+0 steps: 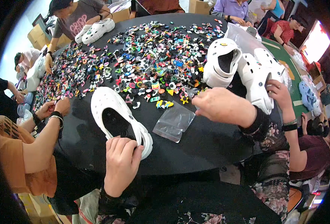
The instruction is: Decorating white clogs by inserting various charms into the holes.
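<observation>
White clog on the near left of the black table: moulded, smooth, matte-looking, with a rounded toe, wide foot opening, dark interior and a curved heel strap. Toe points away from the wearer and to the left; long axis slants from toe at upper left to heel at lower right, near the table edge. Left hand clamped on the heel end, fingers over the rim. Right hand above the table, fingers curled inward; cannot tell whether the tips meet or pinch anything. Just below them, a clear plastic bag, thin, wrinkled, glossy, roughly rectangular, lying askew. Beyond, a broad scatter of small charms: flat, many-coloured, irregular outlines, a yellow star among them. To the right, another white clog, perforated upper, toe pointing away.
</observation>
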The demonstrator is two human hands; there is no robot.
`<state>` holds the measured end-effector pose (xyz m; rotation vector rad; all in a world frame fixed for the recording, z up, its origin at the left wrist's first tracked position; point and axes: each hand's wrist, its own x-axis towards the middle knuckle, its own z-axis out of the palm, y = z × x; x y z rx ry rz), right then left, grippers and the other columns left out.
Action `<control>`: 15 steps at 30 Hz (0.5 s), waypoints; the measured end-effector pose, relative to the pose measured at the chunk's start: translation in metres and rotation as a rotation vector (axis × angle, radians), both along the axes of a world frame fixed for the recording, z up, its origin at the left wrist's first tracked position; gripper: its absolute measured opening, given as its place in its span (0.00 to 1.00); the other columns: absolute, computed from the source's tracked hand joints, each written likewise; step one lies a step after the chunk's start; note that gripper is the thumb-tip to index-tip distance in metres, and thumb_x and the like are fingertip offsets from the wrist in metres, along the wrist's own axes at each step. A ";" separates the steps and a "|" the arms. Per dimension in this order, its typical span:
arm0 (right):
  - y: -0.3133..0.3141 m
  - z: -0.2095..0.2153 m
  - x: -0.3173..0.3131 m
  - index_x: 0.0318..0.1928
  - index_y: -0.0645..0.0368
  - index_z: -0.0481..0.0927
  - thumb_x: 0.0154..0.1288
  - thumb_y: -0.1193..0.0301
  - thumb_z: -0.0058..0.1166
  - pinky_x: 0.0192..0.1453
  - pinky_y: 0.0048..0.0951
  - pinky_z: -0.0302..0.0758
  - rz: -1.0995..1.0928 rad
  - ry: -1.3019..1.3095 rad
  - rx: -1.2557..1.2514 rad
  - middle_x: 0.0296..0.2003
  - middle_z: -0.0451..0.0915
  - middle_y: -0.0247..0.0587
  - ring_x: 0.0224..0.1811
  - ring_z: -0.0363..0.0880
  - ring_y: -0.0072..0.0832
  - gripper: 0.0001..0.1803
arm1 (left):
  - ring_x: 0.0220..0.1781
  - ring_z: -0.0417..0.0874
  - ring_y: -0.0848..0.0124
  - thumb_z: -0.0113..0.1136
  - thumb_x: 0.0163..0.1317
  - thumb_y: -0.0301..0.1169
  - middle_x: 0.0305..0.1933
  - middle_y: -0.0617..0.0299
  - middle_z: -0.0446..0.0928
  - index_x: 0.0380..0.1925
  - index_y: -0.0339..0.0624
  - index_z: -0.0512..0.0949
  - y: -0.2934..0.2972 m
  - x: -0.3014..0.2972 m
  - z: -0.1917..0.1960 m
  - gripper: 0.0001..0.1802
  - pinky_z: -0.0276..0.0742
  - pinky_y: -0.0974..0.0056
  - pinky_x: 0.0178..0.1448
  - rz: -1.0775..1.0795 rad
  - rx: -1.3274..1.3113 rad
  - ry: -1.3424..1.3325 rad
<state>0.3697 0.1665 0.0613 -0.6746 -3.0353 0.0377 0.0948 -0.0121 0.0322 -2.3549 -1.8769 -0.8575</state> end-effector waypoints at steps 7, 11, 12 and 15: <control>0.020 0.037 -0.010 0.42 0.61 0.78 0.65 0.65 0.56 0.46 0.44 0.76 -0.137 -0.006 -0.061 0.35 0.80 0.50 0.42 0.80 0.48 0.12 | 0.38 0.77 0.53 0.65 0.48 0.19 0.31 0.55 0.76 0.27 0.35 0.75 -0.009 -0.012 0.003 0.08 0.74 0.50 0.51 -0.168 0.060 -0.136; 0.037 0.040 -0.028 0.42 0.61 0.78 0.65 0.67 0.55 0.47 0.43 0.75 -0.086 0.125 -0.006 0.36 0.80 0.49 0.43 0.80 0.47 0.11 | 0.35 0.79 0.56 0.66 0.47 0.19 0.30 0.56 0.76 0.26 0.35 0.76 -0.020 -0.023 0.011 0.08 0.76 0.50 0.52 -0.340 -0.009 -0.178; 0.044 0.033 -0.040 0.42 0.61 0.79 0.65 0.68 0.55 0.48 0.43 0.75 -0.073 0.147 -0.054 0.36 0.80 0.49 0.42 0.80 0.47 0.10 | 0.35 0.79 0.57 0.66 0.46 0.20 0.30 0.56 0.76 0.25 0.35 0.76 -0.023 -0.027 0.011 0.08 0.76 0.51 0.51 -0.371 -0.013 -0.184; 0.065 -0.004 -0.070 0.40 0.61 0.80 0.65 0.69 0.54 0.48 0.42 0.75 -0.018 0.230 -0.101 0.36 0.80 0.48 0.42 0.80 0.46 0.09 | 0.35 0.79 0.58 0.67 0.46 0.20 0.31 0.56 0.77 0.24 0.34 0.77 -0.033 -0.037 0.014 0.07 0.76 0.52 0.50 -0.380 -0.103 -0.173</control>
